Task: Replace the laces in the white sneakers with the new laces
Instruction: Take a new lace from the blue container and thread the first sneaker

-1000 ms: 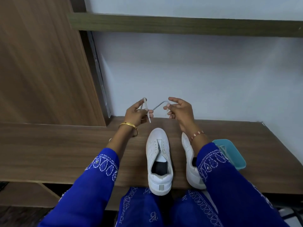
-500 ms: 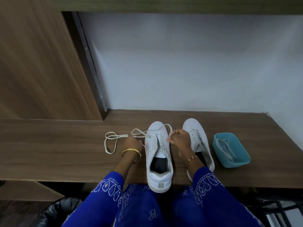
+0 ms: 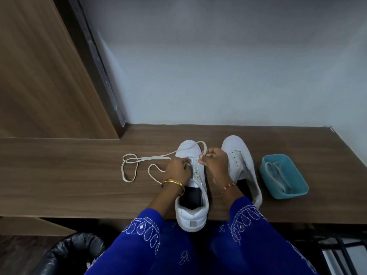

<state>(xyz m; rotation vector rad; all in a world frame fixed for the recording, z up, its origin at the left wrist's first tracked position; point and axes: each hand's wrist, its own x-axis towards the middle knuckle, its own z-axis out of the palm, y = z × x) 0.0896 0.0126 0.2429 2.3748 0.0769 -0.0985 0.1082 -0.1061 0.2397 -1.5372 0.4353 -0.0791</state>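
Resting heel-near on the wooden counter (image 3: 79, 185), the left sneaker (image 3: 191, 213) has both hands over its eyelets. The left hand (image 3: 177, 171) pinches the lace (image 3: 137, 158) at the tongue, fingers closed on it; the right hand (image 3: 215, 163) nips a loop by the toe. Slack lace trails left. The right sneaker (image 3: 241, 161) lies just beside, and a teal tray (image 3: 297, 192) farther right holds more laces (image 3: 277, 175).
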